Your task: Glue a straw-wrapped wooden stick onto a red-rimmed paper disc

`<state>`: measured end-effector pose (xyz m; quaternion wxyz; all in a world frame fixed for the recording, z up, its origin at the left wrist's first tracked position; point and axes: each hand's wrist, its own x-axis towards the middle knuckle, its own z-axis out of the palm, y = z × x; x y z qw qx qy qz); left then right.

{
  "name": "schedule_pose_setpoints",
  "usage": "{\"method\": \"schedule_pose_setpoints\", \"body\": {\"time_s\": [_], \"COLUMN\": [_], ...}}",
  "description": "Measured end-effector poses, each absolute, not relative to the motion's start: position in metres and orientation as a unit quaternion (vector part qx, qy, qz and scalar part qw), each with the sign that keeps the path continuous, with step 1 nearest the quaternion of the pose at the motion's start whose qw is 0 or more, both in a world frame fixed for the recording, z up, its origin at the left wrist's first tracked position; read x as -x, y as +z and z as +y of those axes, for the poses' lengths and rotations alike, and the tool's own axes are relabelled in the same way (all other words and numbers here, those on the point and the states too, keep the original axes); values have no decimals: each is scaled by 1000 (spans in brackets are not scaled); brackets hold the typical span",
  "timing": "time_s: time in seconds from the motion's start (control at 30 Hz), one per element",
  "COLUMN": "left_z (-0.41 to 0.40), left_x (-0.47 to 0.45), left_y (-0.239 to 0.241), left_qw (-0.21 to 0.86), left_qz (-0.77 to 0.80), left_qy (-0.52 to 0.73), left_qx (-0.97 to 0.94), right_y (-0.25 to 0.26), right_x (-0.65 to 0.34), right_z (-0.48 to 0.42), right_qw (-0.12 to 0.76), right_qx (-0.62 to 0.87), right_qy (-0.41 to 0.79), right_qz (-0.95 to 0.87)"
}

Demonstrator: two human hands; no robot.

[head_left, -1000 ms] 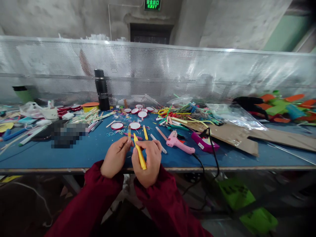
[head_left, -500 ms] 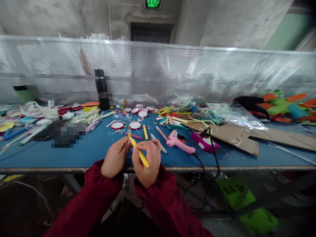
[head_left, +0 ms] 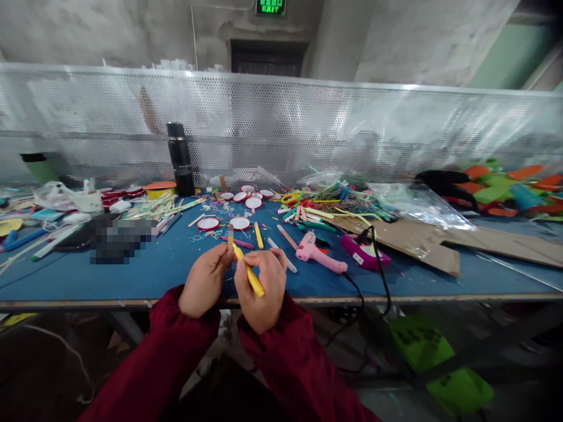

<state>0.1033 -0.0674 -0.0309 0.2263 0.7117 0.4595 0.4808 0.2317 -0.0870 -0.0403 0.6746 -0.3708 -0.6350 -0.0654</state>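
My right hand point(head_left: 260, 292) is closed round a yellow marker pen point(head_left: 249, 274), its tip slanting up to the left. My left hand point(head_left: 205, 280) pinches a small wooden stick point(head_left: 230, 234) upright beside that tip. The pen tip touches or nearly touches the stick. Both hands hover over the front edge of the blue table point(head_left: 145, 269). Dark red sleeves cover both arms.
A pink glue gun point(head_left: 319, 252) and a magenta device point(head_left: 365, 252) with black cables lie right of my hands. Red-rimmed discs point(head_left: 240, 223), sticks, straws, a black flask point(head_left: 180, 158), cardboard point(head_left: 417, 240) and plastic bags crowd the table. A perforated metal screen point(head_left: 308, 117) runs behind.
The yellow pen tilted from nearly upright to slanting left, bringing its tip to the stick in my left hand. The hands stayed in place.
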Motion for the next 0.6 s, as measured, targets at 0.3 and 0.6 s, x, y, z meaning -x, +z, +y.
{"method": "schedule_pose_setpoints", "body": {"time_s": [0.3, 0.6], "left_z": [-68, -67], "left_x": [-103, -103], "left_y": [-32, -31], "left_qw": [231, 228], "left_qz": [453, 456], "left_qy": [486, 479], "left_qx": [-711, -714], "right_y": [-40, -41], "right_x": [-233, -232], "right_z": [-88, -86], "right_qw": [683, 678], "right_qx": [352, 367], "right_qy": [-62, -70], "right_qz": [-637, -633]}}
